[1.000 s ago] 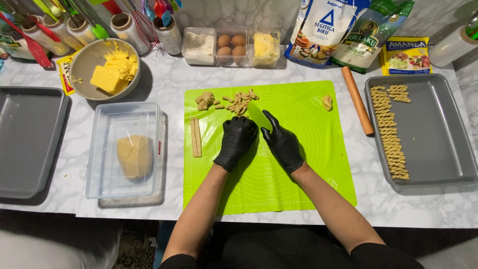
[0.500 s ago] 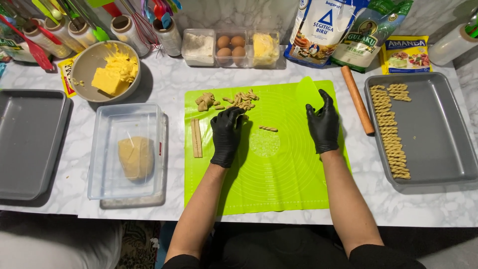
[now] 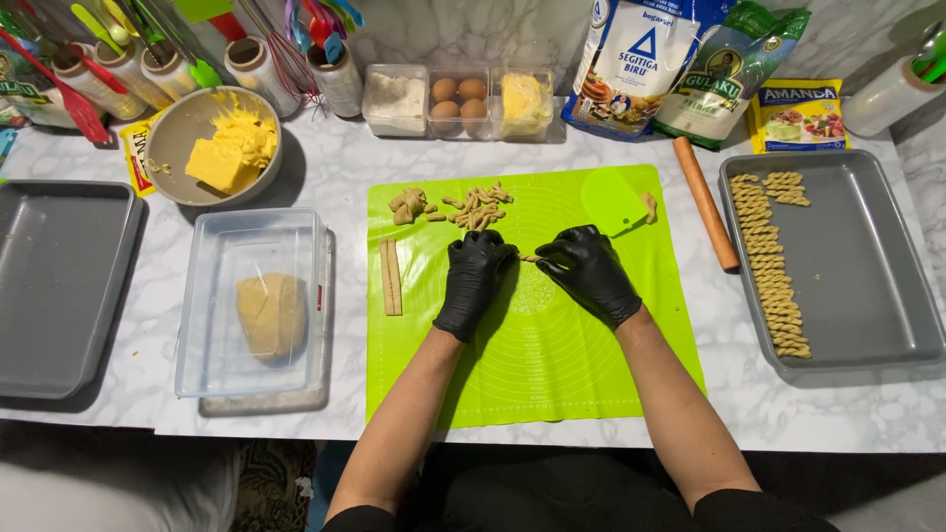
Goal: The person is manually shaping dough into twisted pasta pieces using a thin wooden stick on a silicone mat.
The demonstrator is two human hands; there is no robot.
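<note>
**On the green mat: hands back together on a dough piece**

Over the middle of the mat (image 3: pixel 591 374) both gloved hands now meet; half a second ago they stood well apart, the right out near the mat's right edge and a small dough piece lying loose between them; a second ago they were side by side at the mat's centre. The right hand (image 3: pixel 589 271) has come back in, and the piece (image 3: pixel 530 258) now spans the gap between the two hands; by my reading, a fresh bit has been taken up for shaping.

The left hand (image 3: pixel 473 281) has its fingers curled, the tips pinching the piece's left end; the right hand's fingertips close narrowly on its right end; so the piece sits at the fingertips of both, just above the mat's centre, held rather than lying free, though whether it touches the mat I cannot tell.

Toward the mat's far edge lies a heap of cut bits (image 3: pixel 475 205) beside a lump (image 3: pixel 407 205); two dough strips (image 3: pixel 391 277) lie along its left side; a green scraper (image 3: pixel 613 200) rests at its far right corner. Right of the mat lies a rolling pin (image 3: pixel 706 202), then a grey tray (image 3: pixel 867 296) with rows of twisted sticks (image 3: pixel 769 266). Left of the mat, a clear box (image 3: pixel 296 236) holds a dough ball (image 3: pixel 271 313).
</note>
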